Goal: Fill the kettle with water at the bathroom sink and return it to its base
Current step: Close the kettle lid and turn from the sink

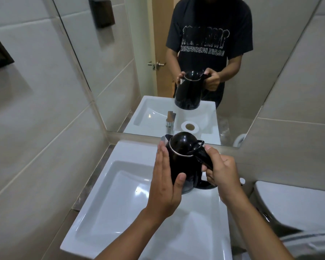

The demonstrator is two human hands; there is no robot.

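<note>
A black electric kettle (pixel 184 158) with a chrome ring below its domed lid hangs over the right side of the white rectangular sink (pixel 105 209). The lid looks closed. My right hand (pixel 221 171) is wrapped around the kettle's handle. My left hand (pixel 167 182) lies flat against the kettle's left side, fingers straight, thumb on the front. The tap is hidden behind the kettle; only its reflection (pixel 170 121) shows in the mirror. No water is seen running.
A mirror (pixel 270 62) covers the wall behind the sink and reflects me, the kettle and a toilet paper roll (pixel 189 127). A toilet cistern (pixel 296 207) stands close on the right. Tiled wall runs along the left, with a dark box (pixel 101 12) mounted high.
</note>
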